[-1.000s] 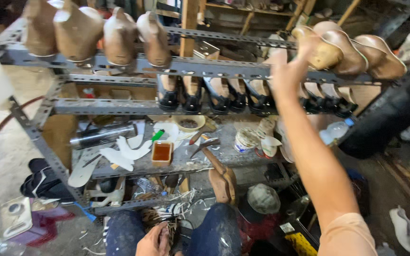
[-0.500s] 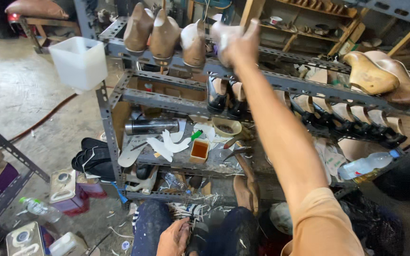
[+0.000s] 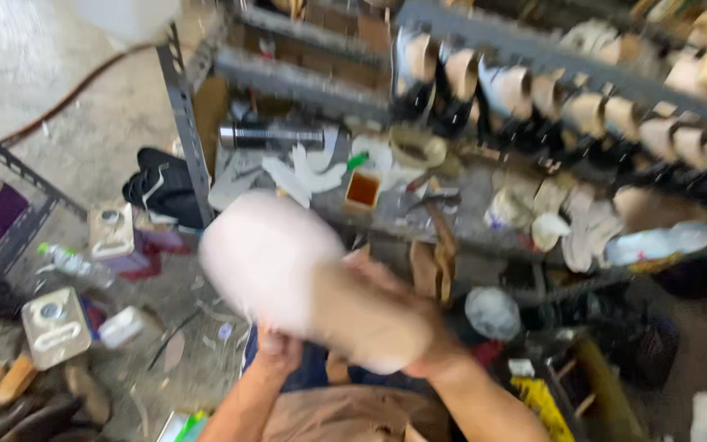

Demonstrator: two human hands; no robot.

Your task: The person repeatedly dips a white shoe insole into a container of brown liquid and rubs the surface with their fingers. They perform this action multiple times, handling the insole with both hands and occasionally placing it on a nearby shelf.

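**Both hands holding a pale shoe form in front of the metal rack**

The person is holding a pale, blurred shoe form (image 3: 288,270) in front of the body, just below the front edge of the middle shelf of the grey metal rack (image 3: 183,123). The right hand (image 3: 394,315) is gripping it from the right side, with the fingers wrapped around its narrower end. The left hand (image 3: 278,348) is sitting under the form and is touching it from below; its fingers are mostly hidden, so I cannot tell if they are closed on it or only supporting it. The form is moving fast and its outline is not sharp.

Behind the form, the middle shelf is carrying a dark metal cylinder (image 3: 272,136) near its left end, white cut pieces (image 3: 304,172) beside it, a small orange tray (image 3: 363,188) and a roll of tape (image 3: 417,147). On the shelf above, a row of dark shoes on lasts (image 3: 533,98) is standing, toes toward the back.

On the floor, left of the rack, square metal cans (image 3: 57,323) and a plastic bottle (image 3: 71,260) are lying.
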